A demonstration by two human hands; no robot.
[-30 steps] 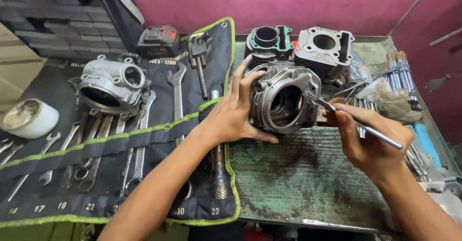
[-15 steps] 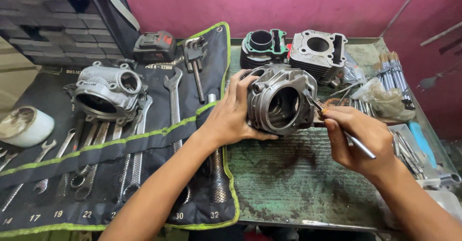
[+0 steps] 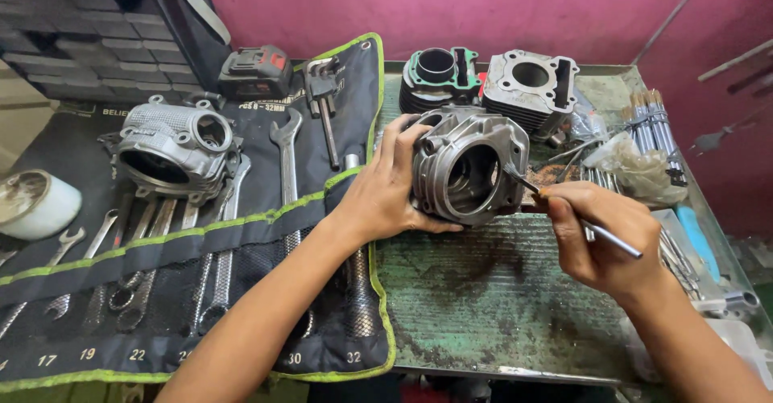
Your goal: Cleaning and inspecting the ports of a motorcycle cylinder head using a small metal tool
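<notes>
My left hand (image 3: 390,190) grips the left side of a grey metal engine cylinder head (image 3: 467,165), tipped on its side with its round bore facing me on the green worn bench (image 3: 499,298). My right hand (image 3: 604,234) pinches a thin metal pick tool (image 3: 576,216); its tip touches the right rim of the bore.
A black tool roll with green trim (image 3: 241,242) holds several spanners at the left, with another cylinder head (image 3: 173,149) on it. Two cylinder blocks (image 3: 483,81) stand at the back. A white container (image 3: 36,202) sits far left; rods and small tools (image 3: 652,129) lie at the right.
My right hand has shifted its hold on the pick and brought the tip closer onto the bore's rim. The left hand keeps its hold on the cylinder head.
</notes>
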